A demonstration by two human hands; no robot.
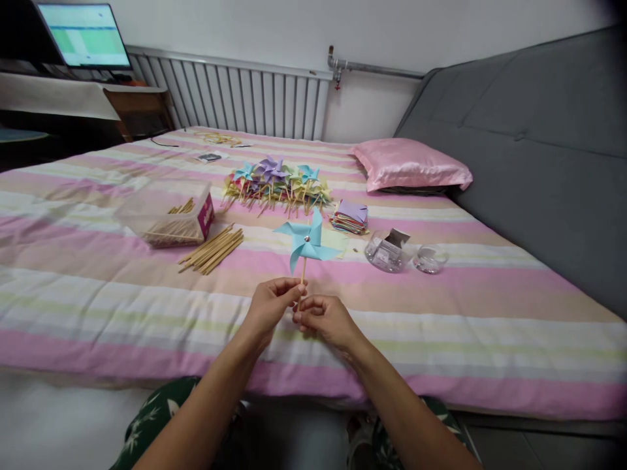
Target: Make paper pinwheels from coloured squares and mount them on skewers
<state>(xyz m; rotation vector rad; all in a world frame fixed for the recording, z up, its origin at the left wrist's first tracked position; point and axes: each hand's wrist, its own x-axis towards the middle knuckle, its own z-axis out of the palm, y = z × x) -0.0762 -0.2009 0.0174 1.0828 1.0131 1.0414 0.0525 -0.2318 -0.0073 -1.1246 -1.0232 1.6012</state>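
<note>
A light blue paper pinwheel (pixel 313 248) with a shiny pin at its centre stands upright on a thin wooden stick, held above the near side of the bed. My left hand (pixel 274 303) pinches the stick below the blades. Just lower, the fingers of my right hand (pixel 327 321) are closed around the stick's bottom end. Beyond the hands lies a pile of finished pinwheels (pixel 274 179) in purple, blue, yellow and other colours. A stack of coloured paper squares (pixel 350 217) sits right of that pile.
A clear plastic box (pixel 142 219) holds wooden sticks, and a bundle of sticks (pixel 213 249) lies beside it. On the right are a clear container (pixel 385 253) with small packets and a small round clear dish (pixel 430 260). A pink pillow (pixel 411 164) rests by the grey headboard (pixel 529 156).
</note>
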